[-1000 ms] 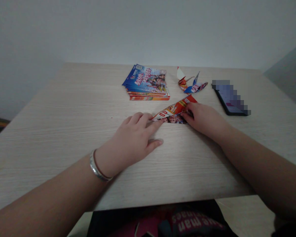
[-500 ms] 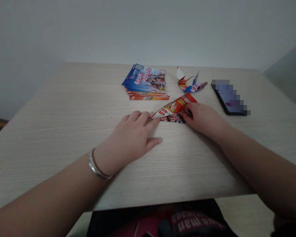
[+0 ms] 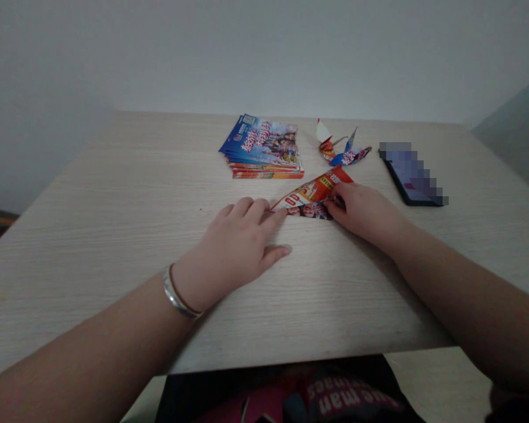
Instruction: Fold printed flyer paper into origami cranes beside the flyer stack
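A printed paper sheet [image 3: 311, 192], folded to a slanted, pointed shape in red, orange and white, lies on the table between my hands. My left hand [image 3: 240, 244] rests flat with its fingers apart, the index fingertip pressing the sheet's left point. At the sheet's right part, my right hand [image 3: 364, 214] pinches the paper between thumb and fingers; its fingertips are partly hidden. Just behind the sheet stand two folded paper cranes [image 3: 350, 154], one mostly blue, the other orange and white.
A fanned stack of printed leaflets [image 3: 260, 144] lies at the back, left of the cranes. To the right is a black phone [image 3: 412, 176], its screen partly pixelated. The pale wooden table [image 3: 114, 194] meets a wall behind.
Hardly anything differs. The whole view has shifted very slightly; both hands keep the same hold on the folded paper sheet.
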Available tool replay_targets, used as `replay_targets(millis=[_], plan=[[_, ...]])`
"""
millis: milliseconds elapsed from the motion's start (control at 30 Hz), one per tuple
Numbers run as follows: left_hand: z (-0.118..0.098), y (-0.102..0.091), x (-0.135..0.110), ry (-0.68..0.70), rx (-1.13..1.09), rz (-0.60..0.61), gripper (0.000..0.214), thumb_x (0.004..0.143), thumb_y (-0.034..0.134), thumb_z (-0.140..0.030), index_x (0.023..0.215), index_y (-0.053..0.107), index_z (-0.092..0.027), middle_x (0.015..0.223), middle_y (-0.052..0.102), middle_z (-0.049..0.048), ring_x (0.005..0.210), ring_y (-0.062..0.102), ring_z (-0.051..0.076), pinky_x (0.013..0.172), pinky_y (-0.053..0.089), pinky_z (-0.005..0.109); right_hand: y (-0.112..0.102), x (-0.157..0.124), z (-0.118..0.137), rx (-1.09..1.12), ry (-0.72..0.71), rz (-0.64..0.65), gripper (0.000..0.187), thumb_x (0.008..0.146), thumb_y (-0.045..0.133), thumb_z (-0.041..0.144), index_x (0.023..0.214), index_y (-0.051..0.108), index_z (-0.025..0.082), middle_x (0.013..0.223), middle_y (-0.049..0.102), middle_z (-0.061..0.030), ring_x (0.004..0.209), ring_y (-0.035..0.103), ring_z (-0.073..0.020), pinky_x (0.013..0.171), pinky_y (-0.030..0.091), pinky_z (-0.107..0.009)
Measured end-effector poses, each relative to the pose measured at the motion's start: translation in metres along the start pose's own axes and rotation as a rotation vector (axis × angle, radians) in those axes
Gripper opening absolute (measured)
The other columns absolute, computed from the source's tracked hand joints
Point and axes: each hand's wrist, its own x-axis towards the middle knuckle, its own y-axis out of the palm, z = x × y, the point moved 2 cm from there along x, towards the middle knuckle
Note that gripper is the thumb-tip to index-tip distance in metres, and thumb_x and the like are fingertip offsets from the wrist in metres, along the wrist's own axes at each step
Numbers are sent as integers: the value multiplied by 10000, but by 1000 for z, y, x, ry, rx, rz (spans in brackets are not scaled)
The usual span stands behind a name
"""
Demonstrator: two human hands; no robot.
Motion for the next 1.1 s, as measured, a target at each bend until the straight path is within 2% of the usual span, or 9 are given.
replay_targets(millis=[233, 433, 667, 733, 833, 900, 1000, 1033, 1100], plan=[[-3, -4, -2, -38, 37, 23, 626, 979, 445, -572, 1452, 479, -164, 1299, 571, 165, 1156, 545, 359, 941, 521, 511, -1, -1, 0, -1, -4, -11, 278, 957, 460, 369, 875, 635, 170, 822, 718, -119, 642, 605, -205, 544, 287, -315], [-5, -13, -2, -98, 42, 100, 525, 994, 481, -466, 1445, 490, -198, 1312, 582, 131, 1170, 557, 332, 947, 523, 464, -1, -1, -2, 16, 6, -8, 260, 948, 473, 364, 863, 626, 172, 798, 709, -111, 647, 613, -213, 540, 284, -307], [-5, -19, -1, -168, 26, 159, 427, 1016, 411, -392, 1364, 571, -202, 1248, 619, 110, 1134, 586, 310, 921, 530, 433, 1, 0, -4, 21, 5, -4, 264, 950, 475, 375, 880, 629, 173, 832, 720, -120, 681, 639, -232, 549, 305, -315], [-4, -21, 0, -184, 23, 164, 402, 1014, 408, -370, 1310, 609, -187, 1216, 632, 114, 1119, 594, 298, 913, 529, 418, 1, 0, -4, 20, 3, -8, 267, 950, 478, 376, 880, 631, 169, 827, 719, -123, 675, 637, -229, 549, 305, -316], [0, -24, 2, -204, 24, 178, 385, 1019, 371, -338, 1093, 697, -147, 1082, 666, 119, 1017, 623, 271, 904, 525, 410, 1, -1, -4, 21, -6, -21, 272, 951, 478, 375, 866, 628, 164, 820, 717, -124, 657, 627, -221, 549, 306, -317], [4, -25, 5, -228, 30, 122, 392, 1015, 367, -326, 991, 703, -125, 1007, 671, 124, 948, 632, 263, 890, 527, 414, 1, -2, -4, 25, -12, -30, 273, 950, 480, 375, 861, 627, 163, 814, 715, -122, 649, 622, -218, 548, 307, -317], [4, -22, 9, -118, 0, -64, 348, 1003, 408, -308, 1055, 686, -105, 1067, 669, 135, 1025, 612, 283, 958, 509, 430, 1, -2, -5, 34, -15, -44, 269, 949, 487, 381, 879, 629, 164, 803, 713, -116, 659, 628, -221, 547, 311, -315], [1, -18, 10, -10, -27, -102, 349, 1005, 419, -318, 1086, 682, -104, 1107, 666, 136, 1083, 593, 290, 1010, 486, 439, 2, -2, -5, 39, -16, -51, 270, 951, 486, 384, 887, 630, 164, 802, 714, -115, 663, 631, -223, 546, 311, -315], [-5, -9, 11, 148, -87, -149, 437, 996, 478, -408, 1288, 613, -112, 1280, 623, 141, 1172, 562, 299, 1069, 455, 448, 2, -1, -5, 50, -16, -56, 269, 953, 485, 385, 889, 629, 167, 803, 715, -113, 668, 637, -225, 544, 310, -314]])
